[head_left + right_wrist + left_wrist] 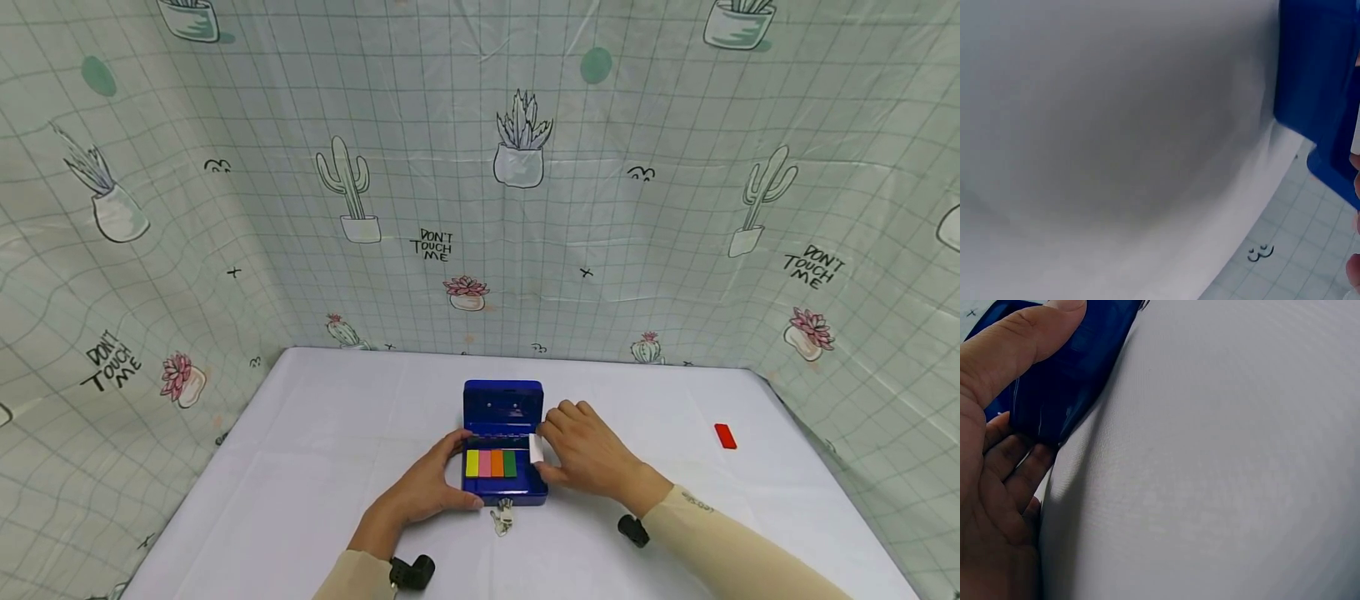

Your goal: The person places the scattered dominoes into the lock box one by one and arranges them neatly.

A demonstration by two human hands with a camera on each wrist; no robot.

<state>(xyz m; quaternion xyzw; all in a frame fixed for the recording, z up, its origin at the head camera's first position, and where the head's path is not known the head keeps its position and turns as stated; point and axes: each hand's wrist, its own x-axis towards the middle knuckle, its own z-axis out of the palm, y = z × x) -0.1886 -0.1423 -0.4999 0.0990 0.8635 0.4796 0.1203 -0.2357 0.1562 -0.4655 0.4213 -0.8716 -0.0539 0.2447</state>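
A small blue cash box (525, 497) stands on the table with its lid (502, 396) raised at the back. Four blocks, yellow (472, 463), pink (485, 463), orange (497, 463) and green (510, 463), lie in a row inside. My left hand (420, 487) grips the box's left side, thumb at the front and fingers toward the back; the left wrist view shows them on the blue wall (1060, 394). At the right rim, my right hand (592, 450) pinches a white block (536, 448) between thumb and fingers. Only fingertips (1355, 269) show in the right wrist view.
Keys (502, 521) hang at the front latch of the box. A red block (725, 436) lies apart on the right side of the white-covered table (300, 467). Patterned cloth (420, 317) hangs behind and at both sides.
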